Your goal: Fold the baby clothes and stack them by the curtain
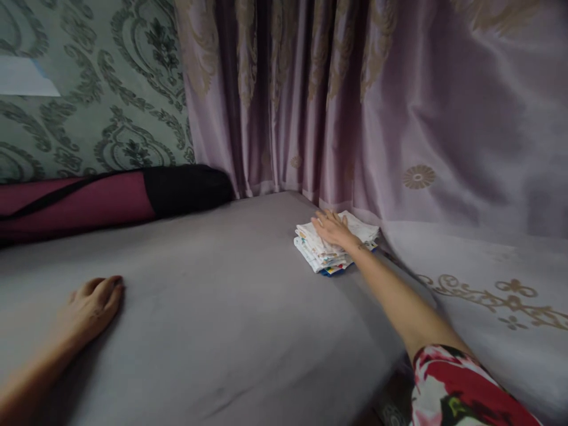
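Note:
My right hand (332,228) lies flat, fingers stretched out, on top of a small stack of folded white cloths (320,253) with coloured prints. The stack sits on a grey bed sheet (231,296) near the far corner, close to the curtain. My left hand (94,305) rests on the sheet at the near left, fingers together and lying down on the fabric, holding nothing. A floral sleeve (457,390) covers my right upper arm.
A lilac curtain (355,106) with gold motifs hangs behind the stack and drapes over the bed at the right. A rolled maroon mat with a black end (186,188) lies along the patterned green wall (97,89) at the back left.

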